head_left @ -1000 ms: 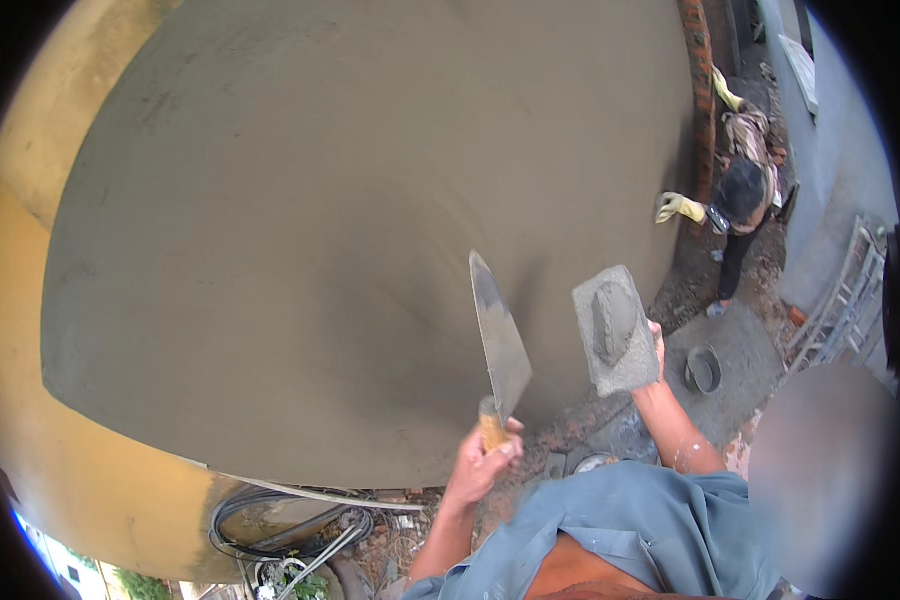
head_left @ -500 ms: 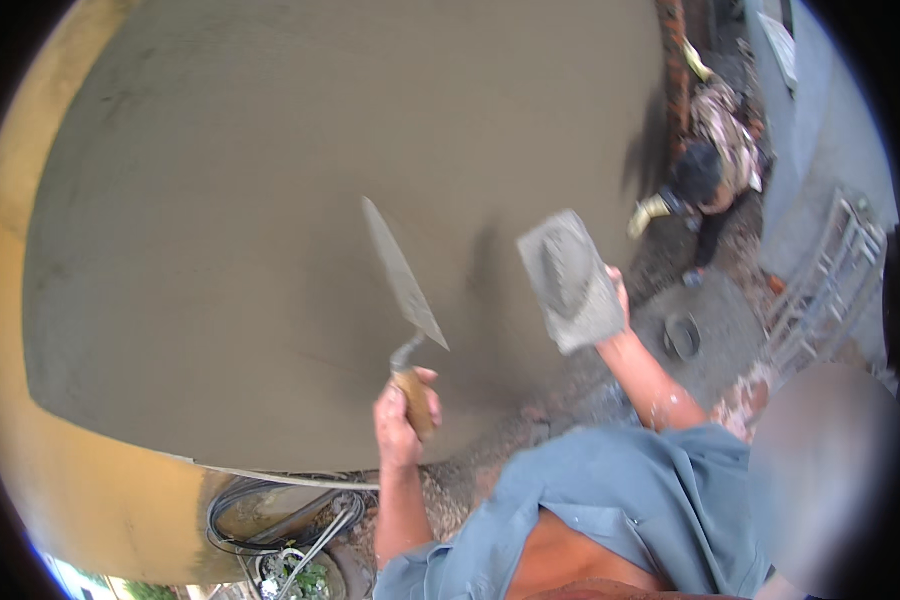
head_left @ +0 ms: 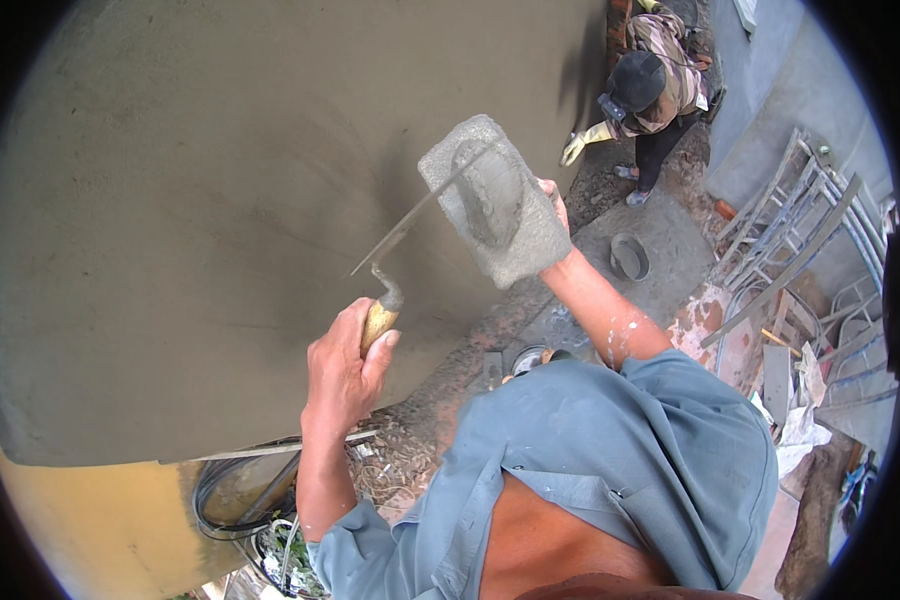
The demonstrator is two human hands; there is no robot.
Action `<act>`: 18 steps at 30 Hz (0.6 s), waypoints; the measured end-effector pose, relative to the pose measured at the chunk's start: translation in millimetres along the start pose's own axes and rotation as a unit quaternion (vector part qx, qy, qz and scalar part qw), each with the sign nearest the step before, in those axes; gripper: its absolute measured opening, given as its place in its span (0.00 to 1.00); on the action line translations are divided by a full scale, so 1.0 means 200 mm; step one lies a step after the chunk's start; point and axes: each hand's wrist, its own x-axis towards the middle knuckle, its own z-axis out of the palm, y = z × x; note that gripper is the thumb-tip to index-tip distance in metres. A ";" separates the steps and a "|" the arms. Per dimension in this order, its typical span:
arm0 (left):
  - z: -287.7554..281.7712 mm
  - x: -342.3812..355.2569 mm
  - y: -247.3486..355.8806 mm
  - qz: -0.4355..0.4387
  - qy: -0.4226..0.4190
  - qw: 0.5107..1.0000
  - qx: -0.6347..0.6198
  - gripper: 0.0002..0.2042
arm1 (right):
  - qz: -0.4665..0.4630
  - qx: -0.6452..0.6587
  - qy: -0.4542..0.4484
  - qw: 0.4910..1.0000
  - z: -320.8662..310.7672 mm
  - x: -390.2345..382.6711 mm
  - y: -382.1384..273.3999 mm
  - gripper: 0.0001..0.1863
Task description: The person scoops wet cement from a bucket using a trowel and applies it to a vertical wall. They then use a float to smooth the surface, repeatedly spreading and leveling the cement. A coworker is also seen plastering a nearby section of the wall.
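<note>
My left hand (head_left: 355, 355) is wrapped round the wooden handle (head_left: 380, 322) of a pointed trowel. Its thin blade (head_left: 390, 236), seen nearly edge-on, reaches diagonally up across a rectangular grey float (head_left: 455, 210) with an oval patch of mortar on its face; whether they touch I cannot tell. Behind that float my right hand (head_left: 555, 207) grips it, mostly hidden, with fingertips showing at its right edge. Both are held in front of a broad, smoothly rendered grey wall (head_left: 200, 170).
A co-worker (head_left: 650, 90) in yellow gloves bends by the wall at upper right, one glove near its surface. Below are a bucket (head_left: 630, 255), metal frames (head_left: 790, 240) and rubble (head_left: 380, 460). Coiled cables (head_left: 230, 490) lie at lower left by yellow render (head_left: 100, 510).
Trowel and float have moved up and left, and the blade has turned edge-on, now reaching over the float. The view has shifted, showing more ground on the right; the co-worker appears higher up.
</note>
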 end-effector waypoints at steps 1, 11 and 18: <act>0.01 0.03 -0.01 0.027 -0.007 0.999 0.020 0.19 | 0.007 0.007 -0.010 1.000 0.00 0.00 -0.01 0.22; -0.11 0.36 -0.05 0.113 0.208 0.940 0.246 0.21 | 0.056 -0.044 -0.001 0.997 0.16 0.04 0.01 0.42; -0.49 0.78 0.05 0.070 0.339 0.887 0.306 0.15 | 0.053 -0.025 -0.001 0.998 0.10 0.00 0.05 0.36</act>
